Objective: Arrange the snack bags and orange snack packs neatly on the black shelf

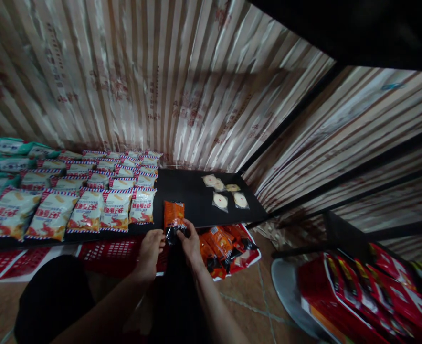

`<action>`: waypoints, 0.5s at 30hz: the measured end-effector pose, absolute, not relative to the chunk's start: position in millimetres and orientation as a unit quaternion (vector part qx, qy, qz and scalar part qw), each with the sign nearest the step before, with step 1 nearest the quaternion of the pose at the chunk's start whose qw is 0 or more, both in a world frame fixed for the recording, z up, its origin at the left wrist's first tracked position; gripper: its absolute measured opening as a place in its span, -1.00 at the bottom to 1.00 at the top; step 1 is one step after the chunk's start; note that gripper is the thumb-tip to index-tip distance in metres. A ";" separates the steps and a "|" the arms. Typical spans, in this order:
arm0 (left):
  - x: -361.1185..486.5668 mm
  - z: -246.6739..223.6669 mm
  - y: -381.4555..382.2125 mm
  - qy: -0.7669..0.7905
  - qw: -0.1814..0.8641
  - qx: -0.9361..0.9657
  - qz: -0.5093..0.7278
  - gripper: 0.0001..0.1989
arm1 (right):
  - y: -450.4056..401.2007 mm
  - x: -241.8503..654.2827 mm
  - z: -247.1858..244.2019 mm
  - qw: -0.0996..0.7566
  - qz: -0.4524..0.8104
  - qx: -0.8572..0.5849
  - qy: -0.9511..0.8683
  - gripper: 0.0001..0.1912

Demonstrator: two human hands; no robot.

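Note:
An orange and black snack packet (174, 215) is at the front edge of the black shelf (182, 184), between my two hands. My right hand (191, 242) grips its lower right part, thumb across the dark front. On the other side, my left hand (151, 251) is closed with fingers curled, its fingertips at the packet's left edge. Beneath the shelf, close to my right hand, more orange packets (216, 246) lie in a red basket (256, 248). White snack bags (116, 209) with red and blue striped edges stand in rows left of my hands.
Teal bags (12, 147) fill the shelf's far left. Several round, pale items in clear wrappers (220, 201) lie at its right. Another red basket (107, 253) sits below the shelf. On the right, a red container (318, 286) holds red packets (397, 291). Striped sheeting (182, 95) hangs behind.

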State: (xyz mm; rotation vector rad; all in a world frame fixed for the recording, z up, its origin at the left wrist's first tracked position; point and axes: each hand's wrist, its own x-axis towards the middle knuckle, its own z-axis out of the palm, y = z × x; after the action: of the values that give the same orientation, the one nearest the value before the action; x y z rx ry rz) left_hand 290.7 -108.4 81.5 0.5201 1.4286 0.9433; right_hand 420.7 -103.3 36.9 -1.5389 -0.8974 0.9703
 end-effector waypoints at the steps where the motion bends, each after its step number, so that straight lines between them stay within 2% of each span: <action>1: 289.9 75.5 -108.2 0.644 0.622 0.192 0.402 -0.88 | -104.9 421.5 35.8 0.530 0.408 -0.642 -0.375 -0.53; 8: 300.8 55.6 -104.1 0.511 0.727 0.165 0.428 -0.78 | -113.4 416.0 31.4 0.530 0.375 -0.645 -0.403 -0.57; 15: 306.7 46.4 -105.1 0.517 0.716 0.171 0.436 -0.90 | -123.6 408.0 31.7 0.545 0.380 -0.642 -0.383 -0.44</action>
State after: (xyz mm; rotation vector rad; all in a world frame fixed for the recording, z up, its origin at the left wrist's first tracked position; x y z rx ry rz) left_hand 306.7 -105.1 46.4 0.3785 1.1455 0.9654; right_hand 408.0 -123.6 31.7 -1.5231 -0.9082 0.9024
